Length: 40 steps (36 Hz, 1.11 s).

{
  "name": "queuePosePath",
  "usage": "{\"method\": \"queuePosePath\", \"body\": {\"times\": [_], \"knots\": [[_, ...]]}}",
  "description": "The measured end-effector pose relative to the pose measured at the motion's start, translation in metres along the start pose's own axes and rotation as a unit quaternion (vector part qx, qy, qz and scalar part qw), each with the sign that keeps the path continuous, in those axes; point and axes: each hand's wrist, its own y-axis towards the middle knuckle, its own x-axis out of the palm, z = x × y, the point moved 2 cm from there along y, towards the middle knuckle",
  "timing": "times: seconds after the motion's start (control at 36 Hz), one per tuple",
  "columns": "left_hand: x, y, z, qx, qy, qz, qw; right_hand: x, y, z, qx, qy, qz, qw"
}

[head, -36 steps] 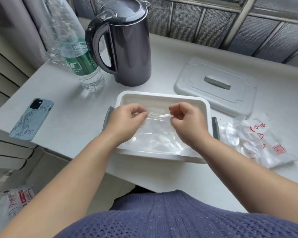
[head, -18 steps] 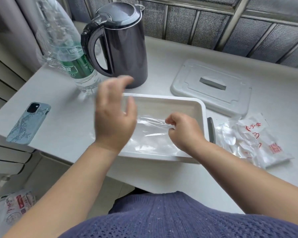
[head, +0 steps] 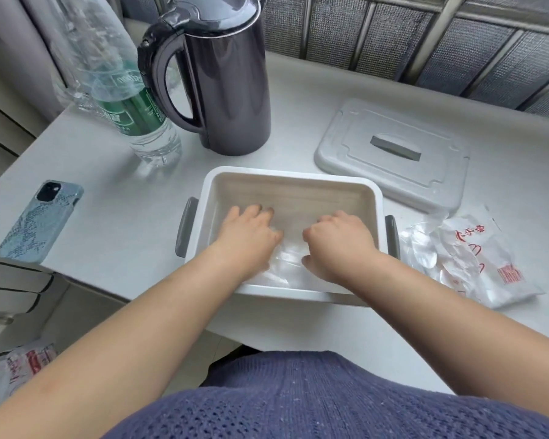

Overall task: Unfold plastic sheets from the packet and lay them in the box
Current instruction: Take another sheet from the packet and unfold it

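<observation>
A white box with grey side handles stands on the table in front of me. On its floor lies a clear, crinkled plastic sheet. Both of my hands are inside the box on the sheet. My left hand presses down on it with the fingers spread and fairly flat. My right hand rests on the sheet with curled fingers whose tips are hidden, and it appears to hold the sheet. The opened packet, white with red print and clear sheets spilling out, lies just right of the box.
The box's grey lid lies behind the box to the right. A dark kettle and a green-labelled water bottle stand at the back left. A phone lies near the table's left edge. A printed bag lies on the floor.
My hands held the sheet stretched above the box. My left hand let go, lifted, then came down flat onto the sheet. My right hand lowered the sheet into the box.
</observation>
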Motion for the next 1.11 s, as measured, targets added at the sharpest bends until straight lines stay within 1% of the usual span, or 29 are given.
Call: {"method": "queuePosePath", "body": {"times": [0.06,0.08,0.11,0.17,0.22,0.31,0.39,0.47,0.53,0.58,0.64,0.67,0.72,0.78,0.86,0.92,0.97,1.06,1.11], "knots": [[-0.006,-0.001,-0.002,-0.011,0.002,0.046,0.999,0.005,0.009,0.0,-0.032,0.028,-0.026,0.999],[-0.008,-0.002,-0.002,-0.013,-0.006,0.05,0.999,0.01,0.013,0.0,-0.033,0.045,-0.055,0.997],[-0.008,-0.002,-0.003,-0.013,-0.016,0.042,0.999,0.015,0.017,0.0,-0.029,0.057,-0.086,0.994],[-0.005,-0.004,-0.005,-0.008,-0.031,-0.001,0.999,0.026,0.023,0.003,-0.01,0.064,-0.128,0.99],[0.001,-0.004,-0.007,-0.01,-0.035,-0.063,0.997,0.032,0.025,0.005,0.007,0.074,-0.154,0.985],[0.012,-0.001,-0.009,-0.014,-0.033,-0.119,0.992,0.037,0.027,0.005,0.018,0.074,-0.178,0.981],[0.019,0.004,-0.007,-0.016,-0.022,-0.139,0.99,0.039,0.029,0.004,0.021,0.068,-0.187,0.98],[0.014,0.005,-0.004,-0.024,-0.026,-0.127,0.991,0.036,0.026,0.006,0.001,0.061,-0.183,0.981],[0.004,0.002,-0.007,-0.036,-0.054,-0.103,0.993,0.025,0.022,0.008,-0.023,0.065,-0.146,0.987],[-0.009,-0.003,-0.012,-0.058,-0.08,-0.065,0.993,0.011,0.018,0.012,-0.034,0.095,-0.083,0.991],[-0.023,-0.009,-0.013,-0.087,-0.099,-0.019,0.991,-0.003,0.011,0.019,-0.024,0.156,0.006,0.987],[-0.03,-0.012,-0.012,-0.103,-0.117,0.004,0.988,-0.009,0.008,0.023,-0.022,0.192,0.061,0.979],[-0.042,-0.016,-0.007,-0.124,-0.169,0.057,0.976,-0.017,0.0,0.033,-0.022,0.251,0.159,0.955],[-0.052,-0.016,0.008,-0.129,-0.237,0.114,0.956,-0.02,-0.011,0.048,-0.017,0.309,0.242,0.92],[-0.059,-0.011,0.035,-0.109,-0.311,0.181,0.926,-0.015,-0.029,0.075,0.019,0.368,0.335,0.867],[-0.063,-0.006,0.058,-0.089,-0.345,0.225,0.907,-0.007,-0.043,0.097,0.069,0.399,0.353,0.844],[-0.068,0.0,0.083,-0.072,-0.37,0.269,0.886,0.007,-0.056,0.123,0.123,0.424,0.324,0.837],[-0.075,0.006,0.124,-0.037,-0.398,0.321,0.859,0.032,-0.071,0.152,0.181,0.432,0.256,0.846],[-0.077,0.01,0.155,-0.002,-0.405,0.335,0.851,0.05,-0.081,0.169,0.206,0.421,0.201,0.86]]}}
